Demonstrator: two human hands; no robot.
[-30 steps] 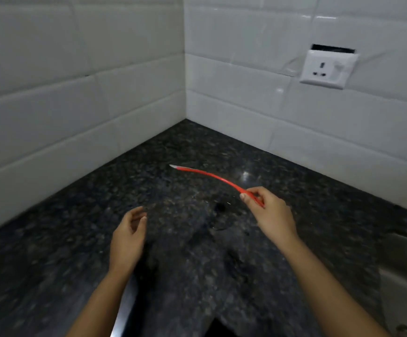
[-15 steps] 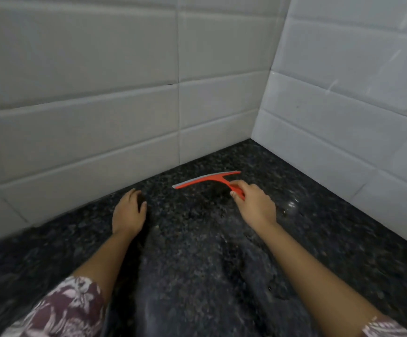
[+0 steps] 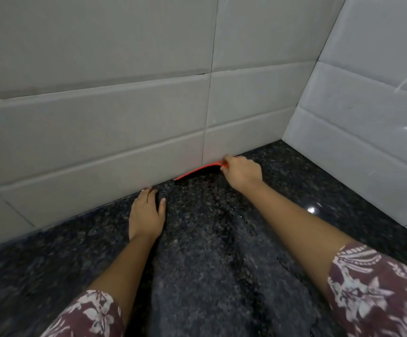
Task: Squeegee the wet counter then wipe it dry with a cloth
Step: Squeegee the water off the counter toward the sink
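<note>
Right grip: the right hand [image 3: 242, 175] is closed around the handle of the red squeegee [image 3: 198, 171]; the handle itself is hidden under the fingers.
Squeegee: its blade lies along the foot of the tiled wall [image 3: 100, 132], touching or nearly touching it, edge down on the tabletop [image 3: 197, 276]. Half a second ago it was held clear of that wall, so it has been carried back to the wall.
Left grip: the left hand [image 3: 146, 215] lies flat on the tabletop, fingers spread and empty, fingertips close to the same wall. It has slid nearer the wall than before.
Tabletop: dark speckled stone, with a wet sheen and streaks of water running away from the wall toward the person.
Meaning for the task: the blade looks set for a pull stroke away from the wall. Squeegeeing seems barely begun.
Cloth: none in view.
</note>
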